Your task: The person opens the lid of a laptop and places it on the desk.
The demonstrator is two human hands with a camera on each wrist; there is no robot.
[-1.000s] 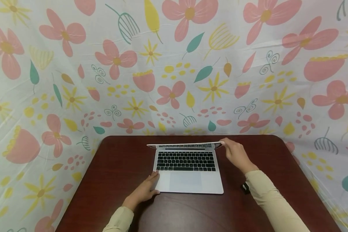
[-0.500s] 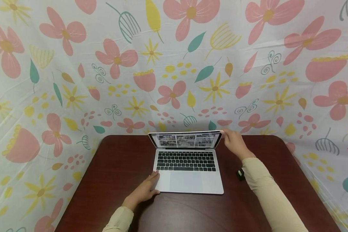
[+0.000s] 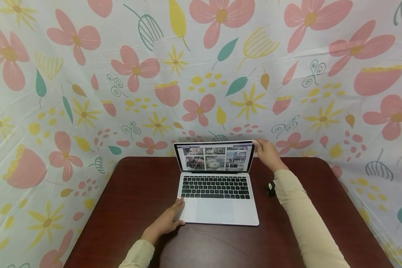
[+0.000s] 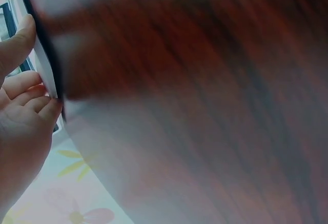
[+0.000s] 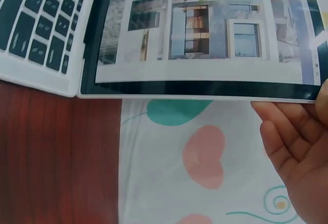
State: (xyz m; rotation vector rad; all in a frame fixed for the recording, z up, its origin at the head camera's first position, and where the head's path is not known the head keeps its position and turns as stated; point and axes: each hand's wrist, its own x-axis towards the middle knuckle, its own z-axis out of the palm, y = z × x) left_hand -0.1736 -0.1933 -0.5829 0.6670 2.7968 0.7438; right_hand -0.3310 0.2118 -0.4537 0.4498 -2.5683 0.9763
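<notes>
Now opening | my right hand (image 3: 267, 153) pinches slim silver laptop (image 3: 217, 193) lid's upper-right corner | my left hand (image 3: 167, 220) lies flat, bracing base | next: judge screen angle, release.

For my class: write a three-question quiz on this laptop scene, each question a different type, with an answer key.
1. True or false: the laptop lid is fully closed.
2. Which hand holds the screen's top corner? A) left hand B) right hand
3. Fill in: the left hand rests on the laptop's front ____ corner.

Key: 1 false, the lid stands open with the screen lit; 2 B; 3 left.
</notes>
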